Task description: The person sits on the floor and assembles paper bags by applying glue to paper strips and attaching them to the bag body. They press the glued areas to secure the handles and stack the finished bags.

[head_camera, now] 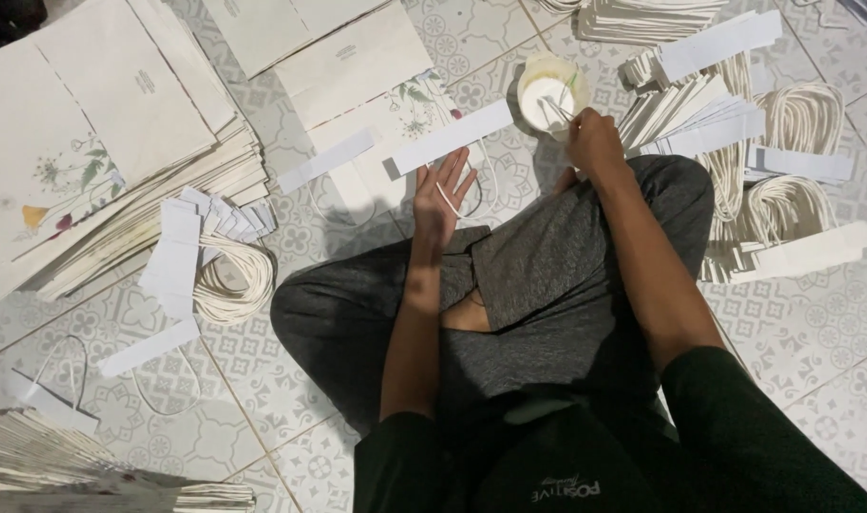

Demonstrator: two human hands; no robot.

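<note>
Paper strip [450, 139], long and white, lies across the fingertips of the left hand [440, 198], which is turned palm up with its fingers apart just beyond the crossed knees in grey trousers [509, 285]; a thin white cord [450, 201] loops over the palm, so the hand cradles both loosely rather than clamping on either. Slightly farther out and to the right, the right hand [595, 141] has its fingers pinched together on a slim stick [555, 112] whose tip sits in a small round cup of white paste [550, 87] standing on the patterned tile floor [813, 323]. To do this well, I judge the stick should carry only a little paste, wiped on the cup's rim, while the left hand keeps the strip flat and level so the cord stays on it. Beside the right arm lie coiled cord handles [785, 204] and fanned stacks of more strips [699, 119]. To the left are a smaller coil [232, 280] with short strips, and farther off a tall pile of flat paper bags [120, 142] printed with flowers. One bag [376, 85] lies under the held strip, just past the left hand.
</note>
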